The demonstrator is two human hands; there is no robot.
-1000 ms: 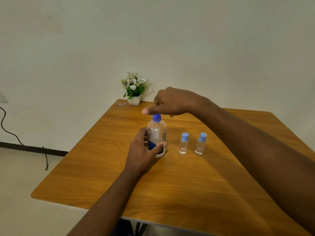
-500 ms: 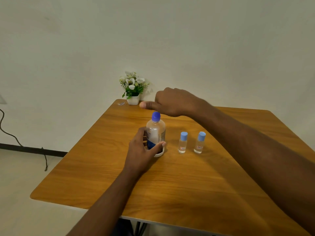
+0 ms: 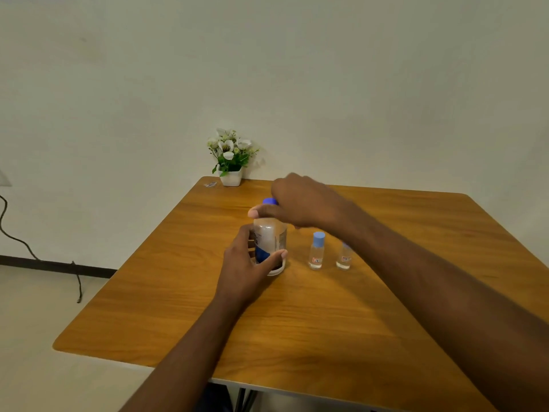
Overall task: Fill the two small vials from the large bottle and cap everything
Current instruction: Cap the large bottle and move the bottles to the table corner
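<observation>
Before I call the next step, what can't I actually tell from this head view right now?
- Large bottle's cap: mostly covered by the right hand; seated or loosened, cannot tell.
- Far vial: its top is hidden behind the right forearm.
- Large bottle: lower label covered by the left hand; print too small.
- Vial label and liquid level: too small.

A plain room in a home or small office, sparsely furnished. A wooden table (image 3: 297,322) with rounded corners stands against a bare, pale wall (image 3: 297,69). At the table's far edge sits a small white pot of artificial flowers (image 3: 230,157). On the left, a dark cable (image 3: 17,239) trails down to the light floor (image 3: 35,337), where a dark skirting strip (image 3: 53,266) runs along the wall.
</observation>
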